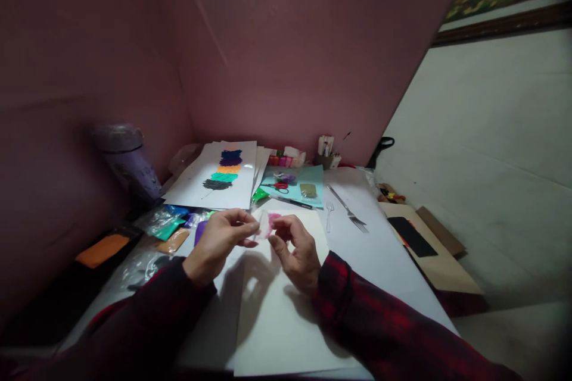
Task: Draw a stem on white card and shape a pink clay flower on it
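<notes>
Above the smooth white paper sheet, left hand and right hand pinch shut on a crinkly clear bag, seemingly holding pink material.

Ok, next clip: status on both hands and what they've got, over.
Left hand and right hand both pinching a small clear bag with pink stuff inside. Held above white paper. Forks off to the right, nothing between.
</notes>
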Action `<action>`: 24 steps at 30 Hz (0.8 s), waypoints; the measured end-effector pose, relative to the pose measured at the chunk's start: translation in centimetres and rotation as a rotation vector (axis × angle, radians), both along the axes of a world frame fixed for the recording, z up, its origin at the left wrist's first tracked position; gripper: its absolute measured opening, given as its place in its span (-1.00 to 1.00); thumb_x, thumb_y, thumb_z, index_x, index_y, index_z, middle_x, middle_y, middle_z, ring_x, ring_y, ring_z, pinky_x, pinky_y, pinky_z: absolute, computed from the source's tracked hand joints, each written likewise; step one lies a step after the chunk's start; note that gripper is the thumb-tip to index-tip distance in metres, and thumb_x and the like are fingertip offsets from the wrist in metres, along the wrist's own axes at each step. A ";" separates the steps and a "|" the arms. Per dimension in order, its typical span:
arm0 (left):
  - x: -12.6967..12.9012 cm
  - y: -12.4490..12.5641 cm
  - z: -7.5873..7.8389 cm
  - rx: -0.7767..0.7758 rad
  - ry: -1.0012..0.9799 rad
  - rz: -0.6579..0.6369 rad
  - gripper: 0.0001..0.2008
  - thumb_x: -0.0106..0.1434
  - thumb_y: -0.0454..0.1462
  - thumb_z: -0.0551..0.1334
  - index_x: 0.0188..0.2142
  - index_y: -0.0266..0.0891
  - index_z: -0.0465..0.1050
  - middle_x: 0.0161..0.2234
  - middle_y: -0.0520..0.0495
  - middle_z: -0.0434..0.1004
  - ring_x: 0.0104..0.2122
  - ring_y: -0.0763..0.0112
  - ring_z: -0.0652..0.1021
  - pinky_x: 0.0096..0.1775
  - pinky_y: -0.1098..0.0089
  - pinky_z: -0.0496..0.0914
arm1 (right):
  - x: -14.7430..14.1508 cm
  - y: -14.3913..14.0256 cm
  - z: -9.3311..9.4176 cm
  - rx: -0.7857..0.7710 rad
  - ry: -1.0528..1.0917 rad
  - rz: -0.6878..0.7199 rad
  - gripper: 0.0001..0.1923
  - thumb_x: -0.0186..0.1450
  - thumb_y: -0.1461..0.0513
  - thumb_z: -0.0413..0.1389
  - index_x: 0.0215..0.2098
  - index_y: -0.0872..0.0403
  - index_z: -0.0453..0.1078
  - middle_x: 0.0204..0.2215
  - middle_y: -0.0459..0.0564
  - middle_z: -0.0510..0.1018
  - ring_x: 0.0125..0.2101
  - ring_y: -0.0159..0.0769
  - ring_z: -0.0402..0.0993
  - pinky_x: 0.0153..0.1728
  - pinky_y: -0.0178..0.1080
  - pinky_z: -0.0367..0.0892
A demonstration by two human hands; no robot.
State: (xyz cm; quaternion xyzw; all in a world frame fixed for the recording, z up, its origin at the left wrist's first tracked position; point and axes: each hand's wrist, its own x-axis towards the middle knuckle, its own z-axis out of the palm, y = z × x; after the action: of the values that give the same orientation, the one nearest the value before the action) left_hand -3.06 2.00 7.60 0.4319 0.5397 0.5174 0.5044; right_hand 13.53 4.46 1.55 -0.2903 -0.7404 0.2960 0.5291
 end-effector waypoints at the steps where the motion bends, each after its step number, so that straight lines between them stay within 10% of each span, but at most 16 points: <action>1: 0.6 0.3 -0.3 0.009 -0.029 -0.042 -0.78 -0.07 -0.22 0.44 -0.55 -0.31 0.47 -0.53 -0.02 0.48 -0.50 0.46 0.48 -0.40 0.42 0.40 | 0.0 0.1 -0.1 -0.033 0.000 0.003 -0.80 0.32 0.16 0.09 -0.14 0.09 0.33 -0.29 0.03 0.46 -0.44 -0.36 0.37 -0.39 -0.26 0.34; 9: 1.7 1.3 -3.3 0.168 -0.026 -0.141 -0.76 0.01 -0.17 0.41 -0.47 -0.30 0.47 -0.53 0.01 0.46 -0.52 0.42 0.48 -0.42 0.39 0.38 | -0.1 1.3 -1.1 -0.267 0.033 0.039 -0.75 0.30 0.08 0.12 -0.26 0.12 0.35 -0.41 0.02 0.54 -0.43 -0.31 0.48 -0.39 -0.26 0.40; 24: 2.3 0.7 -4.5 0.268 0.203 0.050 -0.81 0.21 -0.17 0.22 -0.43 -0.22 0.31 -0.51 0.07 0.38 -0.56 0.45 0.44 -0.50 0.41 0.38 | -0.4 1.3 -1.3 -0.190 -0.029 -0.212 -0.77 0.28 0.18 0.03 -0.53 0.06 0.25 -0.65 -0.14 0.36 -0.61 -0.43 0.24 -0.56 -0.35 0.22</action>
State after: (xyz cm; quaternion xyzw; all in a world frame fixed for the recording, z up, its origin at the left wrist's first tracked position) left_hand -0.79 2.72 3.11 0.5320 0.5245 0.5508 0.3721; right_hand 13.15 5.78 0.26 -0.4200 -0.6819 0.3029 0.5166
